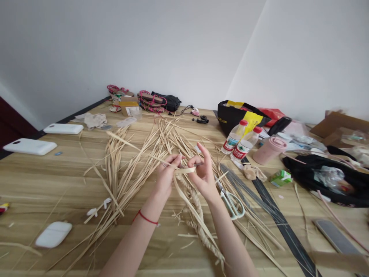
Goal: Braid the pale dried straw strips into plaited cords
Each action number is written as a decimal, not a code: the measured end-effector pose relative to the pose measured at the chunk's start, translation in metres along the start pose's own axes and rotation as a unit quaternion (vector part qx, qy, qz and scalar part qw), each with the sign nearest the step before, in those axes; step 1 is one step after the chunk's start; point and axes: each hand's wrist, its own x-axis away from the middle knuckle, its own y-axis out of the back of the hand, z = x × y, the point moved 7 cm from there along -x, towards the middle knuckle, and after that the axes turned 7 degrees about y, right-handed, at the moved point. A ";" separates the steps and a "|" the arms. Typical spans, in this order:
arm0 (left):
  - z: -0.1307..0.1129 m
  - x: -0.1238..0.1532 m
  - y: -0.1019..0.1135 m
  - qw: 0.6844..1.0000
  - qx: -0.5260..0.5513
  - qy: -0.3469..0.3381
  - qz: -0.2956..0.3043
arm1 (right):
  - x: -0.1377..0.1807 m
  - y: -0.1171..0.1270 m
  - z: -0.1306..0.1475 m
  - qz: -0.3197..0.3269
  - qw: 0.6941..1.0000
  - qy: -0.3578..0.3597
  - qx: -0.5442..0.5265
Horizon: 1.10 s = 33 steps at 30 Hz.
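Note:
My left hand (166,177) pinches a flat, pale straw strip (188,170), whose long end runs out to the upper left. The same strip reaches across to my right hand (204,175), where thumb and bent fingers close on it and the index finger sticks up. A thin, greyish metal-looking tool shows between the fingers of both hands; its kind is unclear. Below my hands a braided straw rope (198,215) hangs down towards the table's front edge, with loose strips beside it. Scissors (233,204) with pale green handles lie just right of my right forearm.
Loose straw (144,154) spreads over the wooden table. Two water bottles (243,144), a pink cup (270,149) and a black-yellow bag (239,115) stand at right. Dark strips (276,219) lie nearer. White devices (30,146) and an earbud case (54,234) lie at left.

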 end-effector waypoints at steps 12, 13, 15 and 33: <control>-0.025 0.000 0.023 0.992 -0.006 -0.098 -0.078 | -0.001 0.012 -0.021 -0.048 0.996 -0.075 -0.026; -0.027 0.000 0.024 0.989 -0.018 -0.117 -0.084 | -0.001 0.012 -0.021 -0.045 0.994 -0.091 -0.031; -0.030 0.003 0.025 0.982 -0.039 -0.156 -0.094 | 0.001 0.011 -0.021 -0.038 0.991 -0.116 -0.053; -0.035 0.008 0.049 0.941 0.015 -0.269 -0.207 | 0.018 0.028 0.010 0.250 0.937 -0.167 0.177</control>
